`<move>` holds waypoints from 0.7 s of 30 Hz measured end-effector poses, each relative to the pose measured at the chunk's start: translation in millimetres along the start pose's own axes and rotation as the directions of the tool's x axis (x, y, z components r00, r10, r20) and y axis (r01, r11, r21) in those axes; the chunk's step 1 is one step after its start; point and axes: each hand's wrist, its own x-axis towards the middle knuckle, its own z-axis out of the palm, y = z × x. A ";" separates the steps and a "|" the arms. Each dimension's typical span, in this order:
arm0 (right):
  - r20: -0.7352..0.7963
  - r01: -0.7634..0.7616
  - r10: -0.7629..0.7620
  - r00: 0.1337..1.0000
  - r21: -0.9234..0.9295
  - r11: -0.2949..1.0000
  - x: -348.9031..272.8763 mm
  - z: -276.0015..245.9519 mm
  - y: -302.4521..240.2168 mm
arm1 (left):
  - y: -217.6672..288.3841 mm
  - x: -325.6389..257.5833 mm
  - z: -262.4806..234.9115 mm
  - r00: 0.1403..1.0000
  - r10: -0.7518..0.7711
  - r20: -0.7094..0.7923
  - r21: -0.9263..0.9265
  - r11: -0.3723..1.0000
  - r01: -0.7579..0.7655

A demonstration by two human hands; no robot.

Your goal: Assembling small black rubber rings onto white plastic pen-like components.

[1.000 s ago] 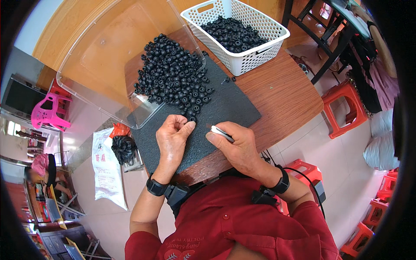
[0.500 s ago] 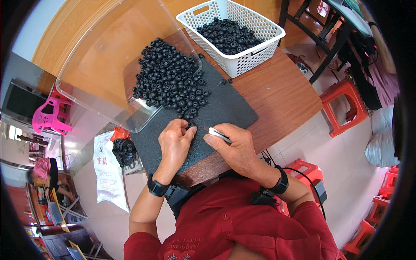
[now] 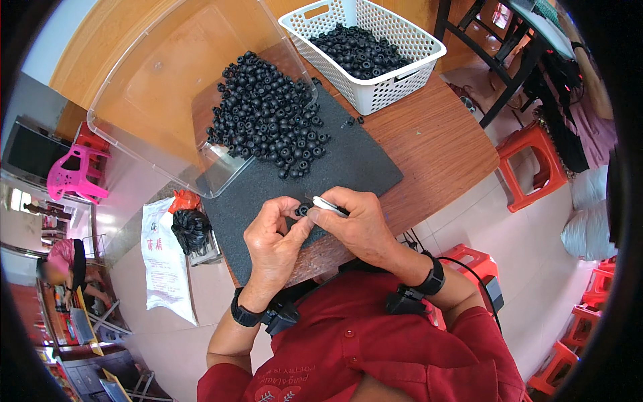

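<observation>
My left hand (image 3: 273, 231) pinches a small round black rubber bushing (image 3: 303, 210) with a hole in it, between thumb and fingertips. Closed round a slim white-handled knife (image 3: 328, 206), my right hand (image 3: 358, 221) holds its tip at the bushing; the thin blade barely shows. Both hands are close together above the near part of a dark grey mat (image 3: 348, 167). Beyond them, a big heap of black bushings (image 3: 268, 120) spills onto the mat out of a clear plastic bin (image 3: 110, 144) lying on its side.
A white perforated basket (image 3: 375, 94) with more black bushings stands at the back right of the wooden table (image 3: 442, 147). A few bits lie beside it. Red stools (image 3: 532, 161) stand on the right. On the left are a white sack (image 3: 164, 268) and a black bag (image 3: 192, 229).
The left hand has moved from the heap's near edge toward me and to the right with a bushing. The knife has come left against it, so both hands now meet.
</observation>
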 end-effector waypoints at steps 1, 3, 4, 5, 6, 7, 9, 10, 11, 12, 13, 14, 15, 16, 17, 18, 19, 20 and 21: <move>0.001 -0.001 0.001 1.000 0.010 1.000 -0.3 0.6 -0.2 | 0.3 -0.3 0.6 0.998 -0.062 0.001 -0.148 0.987 0.062; -0.010 -0.011 0.011 1.000 0.024 1.000 -0.8 1.6 -0.3 | 4.0 -0.2 -0.2 0.992 -0.124 0.013 -0.294 0.948 0.122; -0.023 -0.021 0.022 1.000 0.040 0.999 -1.1 1.9 -0.2 | 9.9 0.5 -2.3 0.975 -0.217 0.050 -0.422 0.880 0.218; -0.024 -0.022 0.023 0.999 0.038 0.999 -1.3 1.9 -0.4 | 12.8 0.9 -3.5 0.948 -0.302 0.099 -0.536 0.786 0.307; -0.031 0.000 0.001 1.000 0.033 0.999 -1.8 2.1 -1.1 | 12.2 0.9 -3.9 0.948 -0.303 0.099 -0.537 0.785 0.308; -0.038 0.021 -0.020 0.999 0.029 0.999 -2.3 2.4 -1.4 | 11.1 1.1 -4.5 0.933 -0.342 0.108 -0.550 0.762 0.343; -0.036 0.040 -0.039 0.999 0.017 0.999 -3.9 4.5 -1.5 | 8.0 0.6 -6.0 0.917 -0.381 0.116 -0.562 0.736 0.376; -0.036 0.060 -0.060 0.998 0.005 0.998 -4.3 5.7 -1.8 | 5.6 0.3 -6.7 0.914 -0.384 0.136 -0.614 0.691 0.381; -0.034 0.060 -0.060 0.998 0.005 0.998 -4.3 6.7 -2.3 | 4.4 0.1 -7.1 0.910 -0.385 0.156 -0.662 0.643 0.385; -0.038 0.086 -0.086 0.996 0.003 0.996 -4.4 7.7 -2.9 | 5.3 0.1 -7.0 0.910 -0.385 0.156 -0.663 0.642 0.386; -0.042 0.111 -0.111 0.993 0.001 0.994 -4.4 8.2 -3.6 | 7.0 0.1 -6.7 0.902 -0.394 0.176 -0.685 0.609 0.399; -0.042 0.111 -0.111 0.993 0.000 0.994 -4.7 7.3 -4.5 | 7.8 0.2 -6.6 0.895 -0.402 0.196 -0.706 0.576 0.413; -0.014 0.109 -0.109 0.994 -0.005 0.994 -5.4 5.7 -5.7 | 5.8 -0.9 -7.1 0.895 -0.402 0.195 -0.706 0.575 0.412; 0.014 0.108 -0.108 0.994 -0.010 0.994 -5.9 4.2 -6.2 | 2.0 -2.9 -7.9 0.901 -0.371 0.222 -0.749 0.527 0.402; 0.015 0.109 -0.108 0.994 -0.011 0.994 -5.8 3.3 -6.3 | -0.3 -3.9 -9.2 0.908 -0.339 0.247 -0.787 0.476 0.392; 0.001 0.192 -0.192 0.981 -0.025 0.981 -5.7 1.5 -6.3 | 0.0 -3.2 -10.5 0.908 -0.337 0.250 -0.788 0.475 0.393; -0.012 0.274 -0.275 0.961 -0.041 0.961 -5.7 0.1 -6.4 | 1.0 -2.3 -12.2 0.900 -0.333 0.280 -0.809 0.423 0.408; -0.014 0.274 -0.275 0.961 -0.043 0.961 -5.7 -0.9 -6.1 | 1.6 -1.6 -12.9 0.892 -0.328 0.310 -0.827 0.369 0.423; -0.015 0.304 -0.306 0.952 -0.072 0.950 -5.3 -0.5 -4.8 | 1.0 -2.1 -13.6 0.893 -0.329 0.308 -0.828 0.370 0.422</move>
